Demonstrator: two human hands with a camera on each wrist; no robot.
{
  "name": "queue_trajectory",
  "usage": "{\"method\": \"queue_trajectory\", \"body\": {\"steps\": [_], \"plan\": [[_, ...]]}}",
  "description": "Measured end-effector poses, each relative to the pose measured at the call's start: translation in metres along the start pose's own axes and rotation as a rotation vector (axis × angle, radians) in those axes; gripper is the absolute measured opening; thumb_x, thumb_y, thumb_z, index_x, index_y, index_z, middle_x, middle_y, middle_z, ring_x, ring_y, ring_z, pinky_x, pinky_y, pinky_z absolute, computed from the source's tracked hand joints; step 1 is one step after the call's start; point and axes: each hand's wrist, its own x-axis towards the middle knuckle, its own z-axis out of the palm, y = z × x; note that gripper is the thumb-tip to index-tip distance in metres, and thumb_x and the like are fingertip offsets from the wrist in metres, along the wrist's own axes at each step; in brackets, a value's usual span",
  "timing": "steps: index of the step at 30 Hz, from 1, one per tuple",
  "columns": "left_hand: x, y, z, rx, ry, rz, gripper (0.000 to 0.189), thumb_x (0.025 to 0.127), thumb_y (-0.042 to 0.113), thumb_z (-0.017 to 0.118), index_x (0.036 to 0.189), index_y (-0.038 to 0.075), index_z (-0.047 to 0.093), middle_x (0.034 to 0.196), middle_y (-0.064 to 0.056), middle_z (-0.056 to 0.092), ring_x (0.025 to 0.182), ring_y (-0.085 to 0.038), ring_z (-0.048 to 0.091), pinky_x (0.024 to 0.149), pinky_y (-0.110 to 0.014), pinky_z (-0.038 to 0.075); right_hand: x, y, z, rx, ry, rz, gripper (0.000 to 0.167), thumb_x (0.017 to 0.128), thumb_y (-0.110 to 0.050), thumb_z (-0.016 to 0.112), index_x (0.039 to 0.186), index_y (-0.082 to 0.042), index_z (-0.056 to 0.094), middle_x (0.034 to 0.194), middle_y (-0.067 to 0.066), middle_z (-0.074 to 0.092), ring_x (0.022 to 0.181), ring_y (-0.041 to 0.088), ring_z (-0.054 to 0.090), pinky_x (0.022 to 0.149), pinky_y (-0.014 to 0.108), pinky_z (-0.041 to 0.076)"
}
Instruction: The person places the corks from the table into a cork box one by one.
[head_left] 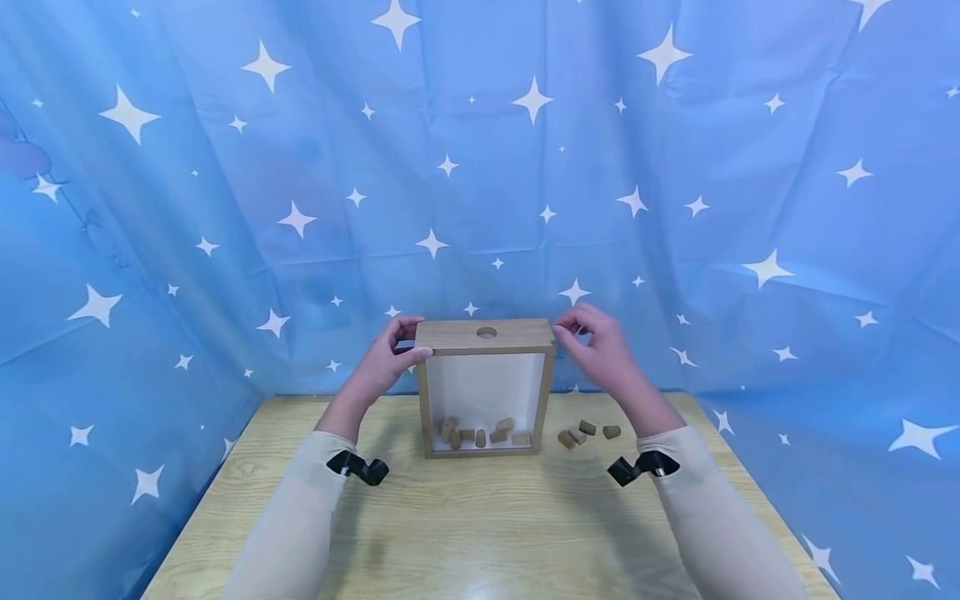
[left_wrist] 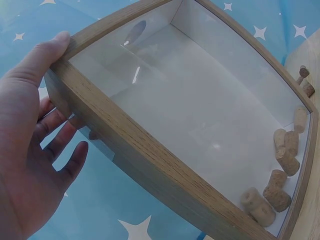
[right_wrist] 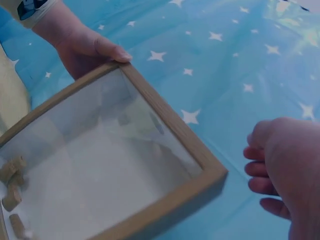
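A wooden shadow box [head_left: 486, 336] with a clear front, a white back and a round hole in its top stands upright on the table. Several corks [left_wrist: 286, 161] lie along its bottom, behind the pane. My left hand [head_left: 386, 354] grips the upper left corner, thumb on the front edge and fingers behind the side. Beside the upper right corner is my right hand [head_left: 597, 346]. Its fingers are loosely curled, and the right wrist view shows this hand [right_wrist: 287, 165] apart from the frame, with nothing visible in it.
Several loose corks [head_left: 587, 427] lie on the wooden table [head_left: 450, 525] to the right of the box. A blue curtain [head_left: 480, 167] with white stars hangs behind the table and at both sides. Each sleeve carries a black camera mount [head_left: 358, 467] at the wrist.
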Motion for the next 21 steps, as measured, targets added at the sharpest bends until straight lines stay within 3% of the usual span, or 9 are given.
{"method": "queue_trajectory", "body": {"steps": [5, 14, 21], "plan": [[0.000, 0.000, 0.000, 0.010, -0.001, -0.002, 0.065, 0.105, 0.036, 0.080, 0.159, 0.016, 0.048, 0.152, -0.017, 0.053, 0.142, -0.042, 0.053, 0.117, -0.062, 0.046, -0.015, 0.015, -0.012, -0.031, 0.031, 0.032, 0.007, 0.105, -0.002, 0.074, 0.101, -0.005, 0.079, 0.095, 0.004, 0.071, 0.087, 0.017, 0.063, 0.080, 0.030, 0.054], [0.000, -0.003, 0.000, 0.014, 0.003, -0.004, 0.067, 0.103, 0.038, 0.081, 0.158, 0.018, 0.049, 0.153, -0.016, 0.053, 0.143, -0.042, 0.052, 0.117, -0.062, 0.046, -0.039, 0.038, -0.023, -0.080, -0.005, 0.143, 0.007, 0.108, -0.010, 0.073, 0.106, -0.009, 0.079, 0.099, 0.003, 0.069, 0.089, 0.018, 0.063, 0.078, 0.028, 0.053], [0.001, -0.002, -0.001, 0.012, 0.002, -0.010, 0.068, 0.103, 0.038, 0.081, 0.158, 0.017, 0.048, 0.154, -0.016, 0.053, 0.144, -0.042, 0.051, 0.118, -0.062, 0.045, -0.059, 0.060, -0.022, -0.160, -0.065, 0.171, 0.008, 0.108, -0.009, 0.072, 0.109, -0.004, 0.078, 0.102, 0.006, 0.070, 0.091, 0.021, 0.063, 0.080, 0.040, 0.055]]}}
